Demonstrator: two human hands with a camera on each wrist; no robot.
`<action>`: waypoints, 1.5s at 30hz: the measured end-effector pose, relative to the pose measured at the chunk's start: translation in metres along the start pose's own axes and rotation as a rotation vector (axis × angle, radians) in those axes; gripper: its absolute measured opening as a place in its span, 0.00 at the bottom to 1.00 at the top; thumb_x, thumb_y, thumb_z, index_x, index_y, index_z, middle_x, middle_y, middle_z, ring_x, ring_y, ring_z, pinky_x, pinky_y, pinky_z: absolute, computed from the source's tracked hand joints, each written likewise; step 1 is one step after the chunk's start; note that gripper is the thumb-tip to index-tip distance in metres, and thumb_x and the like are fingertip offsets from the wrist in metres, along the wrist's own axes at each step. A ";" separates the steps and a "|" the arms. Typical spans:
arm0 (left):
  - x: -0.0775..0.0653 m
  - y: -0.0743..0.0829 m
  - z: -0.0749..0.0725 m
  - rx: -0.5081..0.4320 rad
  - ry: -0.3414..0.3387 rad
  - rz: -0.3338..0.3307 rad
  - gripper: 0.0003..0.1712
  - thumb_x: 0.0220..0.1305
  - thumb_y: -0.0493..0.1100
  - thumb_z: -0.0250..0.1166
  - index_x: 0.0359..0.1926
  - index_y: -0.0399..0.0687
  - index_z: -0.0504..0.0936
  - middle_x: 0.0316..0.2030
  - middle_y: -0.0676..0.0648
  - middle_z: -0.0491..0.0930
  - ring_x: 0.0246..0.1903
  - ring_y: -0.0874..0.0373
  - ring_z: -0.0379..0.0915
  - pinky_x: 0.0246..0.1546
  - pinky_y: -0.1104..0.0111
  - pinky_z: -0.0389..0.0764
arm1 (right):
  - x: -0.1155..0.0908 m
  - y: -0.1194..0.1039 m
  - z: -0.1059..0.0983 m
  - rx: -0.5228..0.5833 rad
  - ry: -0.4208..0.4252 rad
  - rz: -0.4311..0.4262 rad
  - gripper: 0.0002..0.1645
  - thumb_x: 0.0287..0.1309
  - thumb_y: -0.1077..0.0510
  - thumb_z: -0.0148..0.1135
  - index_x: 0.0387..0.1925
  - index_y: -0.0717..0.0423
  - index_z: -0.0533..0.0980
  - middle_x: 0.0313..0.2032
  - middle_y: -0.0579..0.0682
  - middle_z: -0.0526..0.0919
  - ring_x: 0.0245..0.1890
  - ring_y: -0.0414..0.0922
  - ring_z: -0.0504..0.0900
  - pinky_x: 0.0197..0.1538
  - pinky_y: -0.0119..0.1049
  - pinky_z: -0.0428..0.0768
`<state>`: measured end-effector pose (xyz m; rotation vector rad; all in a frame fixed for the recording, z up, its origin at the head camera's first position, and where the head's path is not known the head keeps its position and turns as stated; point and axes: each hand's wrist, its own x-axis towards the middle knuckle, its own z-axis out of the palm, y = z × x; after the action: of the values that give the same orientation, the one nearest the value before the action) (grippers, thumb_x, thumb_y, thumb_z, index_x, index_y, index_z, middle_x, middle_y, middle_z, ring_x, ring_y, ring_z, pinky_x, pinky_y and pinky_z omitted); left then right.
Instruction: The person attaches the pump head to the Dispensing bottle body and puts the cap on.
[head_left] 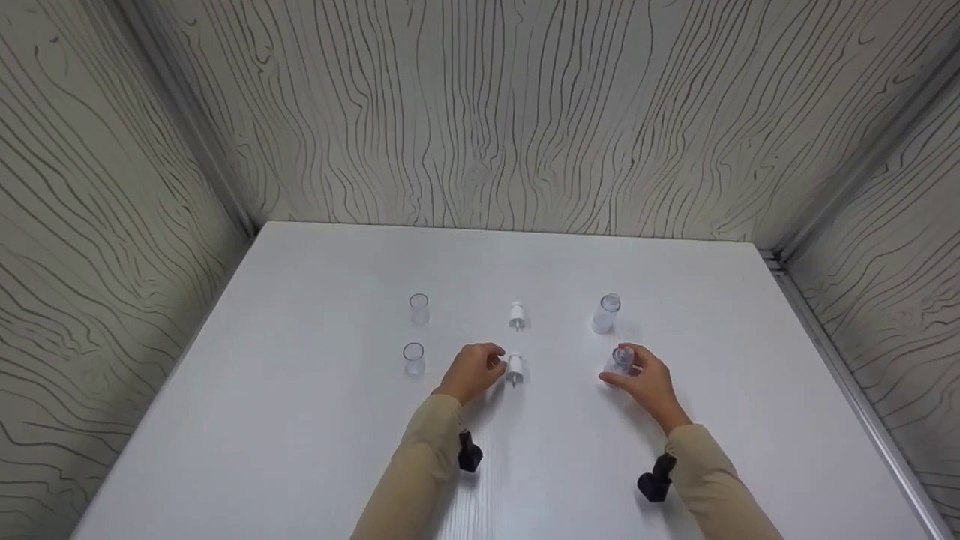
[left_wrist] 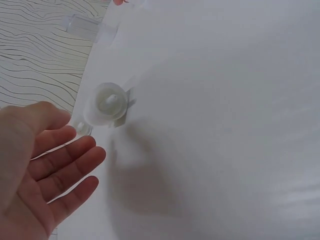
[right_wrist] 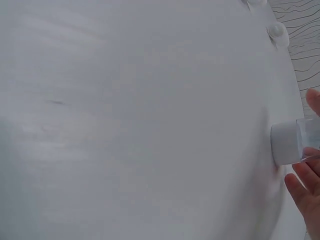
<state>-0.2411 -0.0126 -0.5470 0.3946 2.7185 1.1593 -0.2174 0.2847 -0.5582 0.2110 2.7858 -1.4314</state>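
My left hand (head_left: 471, 369) is just left of the nearer white pump top (head_left: 514, 367), which stands on the table with a thin tip toward me. In the left wrist view its fingers (left_wrist: 65, 172) are loosely spread and hold nothing, beside the round pump top (left_wrist: 107, 105). My right hand (head_left: 651, 382) has thumb and fingers around the nearer clear bottle (head_left: 621, 360). That bottle stands upright, and in the right wrist view its lower part (right_wrist: 285, 143) looks white and sits on the table.
Behind these are a second white pump top (head_left: 517, 315) and a second clear bottle (head_left: 605, 315). Two clear open-topped cups, one nearer (head_left: 414, 360) and one farther (head_left: 419, 309), stand to the left. Wood-grain panels (head_left: 480, 112) enclose the white table (head_left: 300, 420).
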 end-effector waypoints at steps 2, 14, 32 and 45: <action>0.000 -0.001 0.002 -0.010 -0.007 -0.032 0.14 0.65 0.39 0.61 0.49 0.39 0.82 0.40 0.44 0.85 0.37 0.59 0.76 0.46 0.63 0.82 | -0.001 0.001 0.001 -0.003 -0.002 0.021 0.43 0.47 0.56 0.74 0.62 0.68 0.66 0.60 0.70 0.73 0.61 0.63 0.74 0.65 0.52 0.74; 0.001 0.000 0.005 -0.038 0.069 -0.093 0.17 0.65 0.45 0.61 0.48 0.36 0.82 0.34 0.44 0.83 0.31 0.59 0.72 0.40 0.64 0.81 | -0.002 -0.002 0.015 0.109 0.004 0.058 0.42 0.48 0.62 0.73 0.62 0.73 0.64 0.61 0.71 0.72 0.63 0.63 0.72 0.68 0.46 0.71; 0.002 0.016 0.023 -0.037 0.137 -0.173 0.24 0.57 0.53 0.69 0.44 0.35 0.82 0.30 0.45 0.82 0.29 0.60 0.71 0.36 0.67 0.79 | -0.008 0.012 0.009 0.103 0.058 0.072 0.33 0.53 0.60 0.70 0.58 0.70 0.71 0.58 0.68 0.77 0.60 0.59 0.77 0.64 0.44 0.76; 0.006 0.019 0.027 0.017 0.179 -0.138 0.22 0.55 0.52 0.71 0.39 0.35 0.84 0.32 0.43 0.85 0.33 0.55 0.78 0.41 0.63 0.82 | -0.007 0.012 0.007 0.096 0.104 0.019 0.30 0.50 0.61 0.72 0.54 0.70 0.75 0.53 0.66 0.82 0.50 0.50 0.83 0.48 0.19 0.77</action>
<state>-0.2368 0.0203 -0.5526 0.1074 2.8554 1.1876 -0.2091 0.2847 -0.5719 0.3207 2.7889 -1.5958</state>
